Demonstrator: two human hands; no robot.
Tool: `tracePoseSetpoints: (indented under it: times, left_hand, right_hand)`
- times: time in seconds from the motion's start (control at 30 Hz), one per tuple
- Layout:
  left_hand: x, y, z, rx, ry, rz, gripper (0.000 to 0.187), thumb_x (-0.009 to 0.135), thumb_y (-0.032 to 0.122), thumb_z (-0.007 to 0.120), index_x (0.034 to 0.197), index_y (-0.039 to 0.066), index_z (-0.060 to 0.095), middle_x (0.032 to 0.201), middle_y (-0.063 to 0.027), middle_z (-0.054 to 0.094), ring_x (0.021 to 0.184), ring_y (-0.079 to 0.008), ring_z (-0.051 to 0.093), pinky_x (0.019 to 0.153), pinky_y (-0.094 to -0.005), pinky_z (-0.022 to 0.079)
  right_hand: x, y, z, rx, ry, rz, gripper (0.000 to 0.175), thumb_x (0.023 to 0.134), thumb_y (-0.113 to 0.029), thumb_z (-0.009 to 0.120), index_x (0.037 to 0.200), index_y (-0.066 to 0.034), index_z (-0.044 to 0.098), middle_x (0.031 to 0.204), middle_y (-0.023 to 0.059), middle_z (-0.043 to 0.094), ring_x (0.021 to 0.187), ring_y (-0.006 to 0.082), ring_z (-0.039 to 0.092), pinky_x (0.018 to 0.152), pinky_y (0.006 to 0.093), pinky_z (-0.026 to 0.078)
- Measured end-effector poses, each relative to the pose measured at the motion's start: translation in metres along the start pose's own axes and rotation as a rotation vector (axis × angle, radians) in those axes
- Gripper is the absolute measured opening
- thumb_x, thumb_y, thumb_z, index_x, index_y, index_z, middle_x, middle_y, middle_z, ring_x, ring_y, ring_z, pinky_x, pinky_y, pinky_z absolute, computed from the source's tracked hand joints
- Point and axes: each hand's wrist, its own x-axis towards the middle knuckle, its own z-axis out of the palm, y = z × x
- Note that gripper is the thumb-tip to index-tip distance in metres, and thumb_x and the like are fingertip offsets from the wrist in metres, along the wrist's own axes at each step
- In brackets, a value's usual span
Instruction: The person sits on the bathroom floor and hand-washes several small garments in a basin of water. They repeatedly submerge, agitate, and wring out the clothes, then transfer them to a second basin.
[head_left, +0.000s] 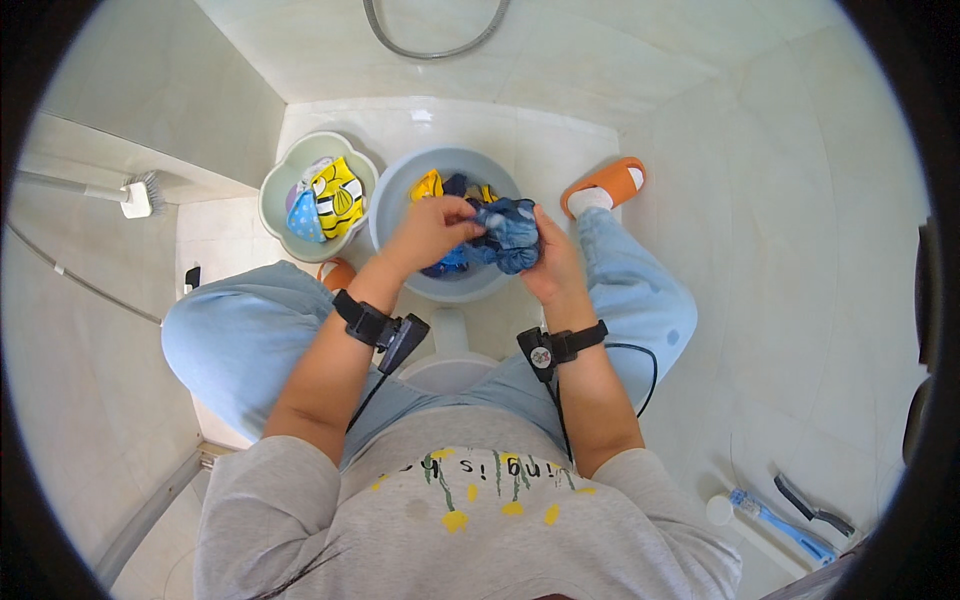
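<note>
A wet, bunched blue patterned cloth (511, 229) is held up between both hands, over the right side of a round blue-grey plastic basin (388, 172). My left hand (435, 232) pinches its left edge between thumb and fingers. Its right side rests in my right hand (553, 259), whose palm is partly hidden behind it. Lower in the basin lie a yellow cloth (427, 186) and a bright blue cloth (450, 262), partly covered by the hands and the held cloth. Left of the basin, a pale green scalloped basin (274, 217) holds a yellow striped fabric piece (341, 199) and a blue dotted one (306, 217).
A scrub brush (142, 196) with a long handle is at the left wall. A metal shower hose (435, 55) hangs ahead. Brushes, one with a blue handle (787, 525), lie at lower right. Orange slippers (619, 184) flank the basin.
</note>
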Motion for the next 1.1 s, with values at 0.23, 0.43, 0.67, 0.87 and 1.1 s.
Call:
tracePoseSetpoints:
  times: [0.23,0.43,0.67,0.87,1.1]
  left_hand:
    - [0.002,-0.009,-0.002,-1.014,-0.167,-0.169,0.025,0.094,0.028,0.050,0.107,0.008,0.055,0.097,-0.0029,0.062,0.087,-0.0137,0.061,0.078,-0.0306,0.052]
    - [-0.003,-0.004,0.014,-0.707,-0.049,-0.260,0.019,0.090,0.021,0.057,0.105,0.009,0.055,0.091,-0.0001,0.061,0.080,-0.0119,0.060,0.068,-0.0270,0.051]
    - [0.001,0.001,-0.013,0.224,0.281,0.047,0.035,0.073,0.015,0.073,0.102,0.003,0.058,0.088,-0.0034,0.060,0.074,-0.0156,0.057,0.068,-0.0267,0.047]
    - [-0.001,-0.005,-0.025,0.258,-0.045,0.202,0.083,0.060,0.026,0.083,0.131,0.010,0.044,0.125,-0.0141,0.049,0.115,-0.0268,0.046,0.096,-0.0334,0.038]
    - [0.004,-0.078,0.029,0.231,-0.080,0.252,0.097,0.055,0.029,0.085,0.136,0.011,0.036,0.138,-0.0189,0.037,0.128,-0.0358,0.034,0.107,-0.0382,0.028]
  right_hand:
    - [0.009,0.004,-0.012,-0.723,0.311,-0.063,0.030,0.090,-0.028,0.056,0.107,-0.0023,0.056,0.092,0.0084,0.062,0.073,0.0150,0.061,0.058,0.0302,0.052]
    - [-0.005,0.008,0.011,-0.847,0.247,-0.284,0.031,0.084,-0.026,0.066,0.101,-0.0009,0.061,0.086,0.0053,0.063,0.079,0.0104,0.056,0.070,0.0246,0.045]
    - [-0.016,-0.006,0.028,-0.998,0.229,-0.353,0.023,0.084,-0.013,0.064,0.101,0.0019,0.062,0.086,0.0036,0.064,0.074,0.0077,0.056,0.066,0.0223,0.046]
    - [-0.032,-0.027,0.055,-0.534,0.060,-0.407,0.016,0.089,-0.014,0.055,0.097,-0.0007,0.058,0.084,0.0000,0.060,0.077,0.0069,0.054,0.070,0.0191,0.043]
    - [-0.065,-0.043,0.105,-0.301,-0.120,-0.352,0.022,0.090,-0.012,0.051,0.106,0.0016,0.053,0.095,0.0052,0.060,0.086,0.0128,0.057,0.079,0.0256,0.045]
